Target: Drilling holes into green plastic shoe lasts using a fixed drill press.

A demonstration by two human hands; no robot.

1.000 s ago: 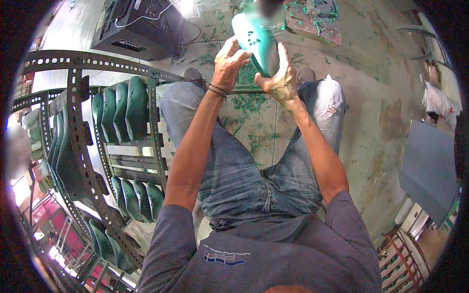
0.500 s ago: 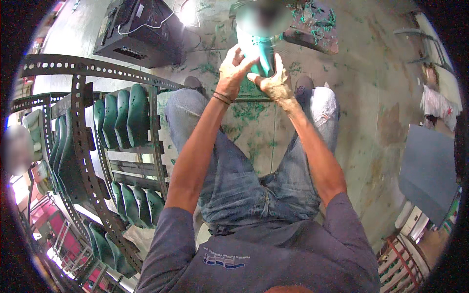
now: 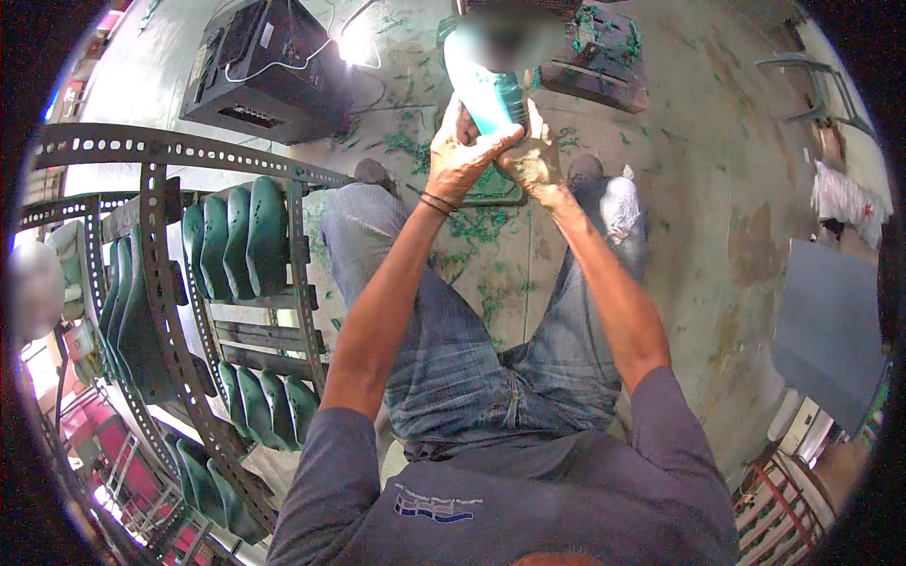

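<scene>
1. The head camera looks from above, downward and forward, over the grey shirt [image 3: 528, 481].
2. The shirt is close, the floor [image 3: 698, 283] farther.
3. At left, it sees the rack's [image 3: 153, 212] edges.

The far end of the green piece [image 3: 483, 92] disappears into a dark blur [image 3: 502, 40] toward the floor's far edge, glare washes out part of its surface, and the left hand [image 3: 461, 160] and right hand [image 3: 534, 162] hide its near end. By the rack's [image 3: 98, 146] outer left edge, a pale round shape [image 3: 34, 291] is blurred beyond recognition. The upper edge crops the black box [image 3: 269, 80], the lower edge the shirt [image 3: 557, 486], whose lettering is too small to read.
</scene>
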